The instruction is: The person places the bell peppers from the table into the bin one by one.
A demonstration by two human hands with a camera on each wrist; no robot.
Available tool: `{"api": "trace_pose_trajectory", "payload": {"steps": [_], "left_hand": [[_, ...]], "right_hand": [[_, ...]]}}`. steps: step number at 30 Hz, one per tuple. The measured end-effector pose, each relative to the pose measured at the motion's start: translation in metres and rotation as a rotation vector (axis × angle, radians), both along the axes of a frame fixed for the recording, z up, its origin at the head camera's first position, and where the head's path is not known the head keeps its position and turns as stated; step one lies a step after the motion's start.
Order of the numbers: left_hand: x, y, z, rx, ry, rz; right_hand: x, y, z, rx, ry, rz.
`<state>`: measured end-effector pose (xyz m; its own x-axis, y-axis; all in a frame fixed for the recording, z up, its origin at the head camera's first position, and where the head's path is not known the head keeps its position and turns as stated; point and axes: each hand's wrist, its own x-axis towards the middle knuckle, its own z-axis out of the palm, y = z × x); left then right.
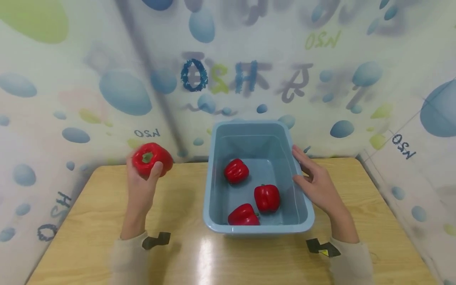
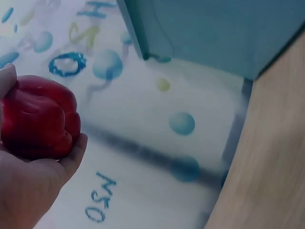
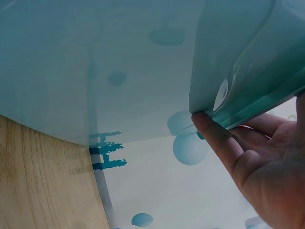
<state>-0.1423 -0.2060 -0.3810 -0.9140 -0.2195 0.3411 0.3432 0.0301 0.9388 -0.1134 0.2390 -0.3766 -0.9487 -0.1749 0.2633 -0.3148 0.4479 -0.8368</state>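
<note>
In the head view my left hand [image 1: 140, 190] grips a red bell pepper [image 1: 151, 158], raised left of a light-blue plastic bin [image 1: 258, 228]. The pepper's green stem faces the head camera. In the left wrist view, the pepper's lobed underside [image 2: 40, 117] shows between thumb and fingers. My right hand [image 1: 318, 186] holds the bin's right rim; in the right wrist view its fingers [image 3: 217, 136] reach beneath the rim and touch the outer wall [image 3: 143, 81]. Inside the bin lie three more red bell peppers, one farther back [image 1: 236, 171], one at the right [image 1: 267, 198], one at the front [image 1: 244, 215].
The bin stands on a wooden table [image 1: 181, 245], close to the rear wall [image 1: 242, 99]. Side walls flank the table left and right. The walls carry printed bubbles and lettering. Black straps hang at both sleeve cuffs [image 1: 156, 240].
</note>
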Motion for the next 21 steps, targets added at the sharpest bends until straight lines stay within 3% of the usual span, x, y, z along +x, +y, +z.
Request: {"api": "trace_pose_trajectory", "payload": {"steps": [5, 10, 21], "left_hand": [[0.001, 0.022, 0.001, -0.07, 0.005, -0.062], [0.003, 0.036, 0.001, -0.16, -0.021, -0.068], [0.002, 0.057, 0.001, -0.11, 0.011, -0.19]], "right_hand": [[-0.001, 0.0, -0.002, 0.009, 0.009, -0.011], [-0.001, 0.0, 0.001, 0.016, 0.017, -0.007], [-0.002, 0.0, -0.001, 0.012, 0.04, 0.0]]}}
